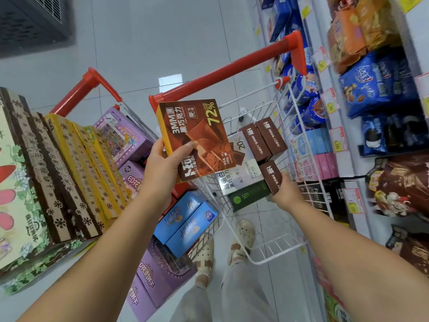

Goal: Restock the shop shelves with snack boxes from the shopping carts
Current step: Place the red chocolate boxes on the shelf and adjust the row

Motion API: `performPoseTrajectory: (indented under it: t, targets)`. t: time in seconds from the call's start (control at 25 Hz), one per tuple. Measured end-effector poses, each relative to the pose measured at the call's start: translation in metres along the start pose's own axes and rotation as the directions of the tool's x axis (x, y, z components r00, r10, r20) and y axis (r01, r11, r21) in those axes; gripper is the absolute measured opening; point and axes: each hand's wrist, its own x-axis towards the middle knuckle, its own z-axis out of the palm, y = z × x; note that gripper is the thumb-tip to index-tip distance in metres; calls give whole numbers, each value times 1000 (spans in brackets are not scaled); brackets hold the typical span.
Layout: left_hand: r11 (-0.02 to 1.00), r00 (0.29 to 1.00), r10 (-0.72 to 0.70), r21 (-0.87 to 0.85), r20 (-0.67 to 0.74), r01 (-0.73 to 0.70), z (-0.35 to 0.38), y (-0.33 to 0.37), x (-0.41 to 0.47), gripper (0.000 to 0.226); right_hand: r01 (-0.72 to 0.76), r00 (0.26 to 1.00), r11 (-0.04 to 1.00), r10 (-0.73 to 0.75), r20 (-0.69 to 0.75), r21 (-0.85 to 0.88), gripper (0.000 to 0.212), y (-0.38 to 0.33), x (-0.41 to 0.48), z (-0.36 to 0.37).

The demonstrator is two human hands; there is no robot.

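Your left hand [162, 166] grips the chocolate box [195, 138] clear above the cart [267, 228], freeing your right hand [284, 194] to clasp a small brown box [271, 176] inside, beside the shelves [362, 126].

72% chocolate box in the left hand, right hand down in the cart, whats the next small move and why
Probably close the right hand on the small brown box it touches and lift it clear of the white cart. The left hand already holds the 72% chocolate box above the cart, and the shelves are just to the right.
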Motion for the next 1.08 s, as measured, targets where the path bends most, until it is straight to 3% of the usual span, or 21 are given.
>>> performPoseTrajectory:
  t: [0.12,0.24,0.32,0.4,0.48,0.64,0.84,1.08]
  targets:
    - [1000,1000,2,-7,5,-2,-1,-4,2,36,9,992,999,-5,-122,34,47,-10,-15,-15]
    - [1000,998,-23,22,54,22,1,-7,-3,34,128,957,991,-111,-266,46,50,-10,-62,-51]
    - [998,994,-43,55,104,37,3,-6,-8,35,230,925,952,-150,-350,201,48,-14,-107,-87]
    - [996,987,-48,77,155,36,9,2,-17,36,268,925,852,-97,-368,450,43,-15,-144,-123]
    - [995,976,-36,100,213,15,18,17,-31,34,296,936,683,-68,-346,668,35,-19,-173,-153]
    - [991,943,14,118,331,-56,29,57,-61,34,340,931,482,-52,-361,808,40,-35,-228,-193]
    - [979,844,54,139,533,-151,27,114,-114,41,468,867,349,-4,-498,812,21,-39,-317,-219]
    - [969,624,73,93,778,-229,34,177,-210,38,637,722,240,148,-676,733,11,-42,-443,-243]
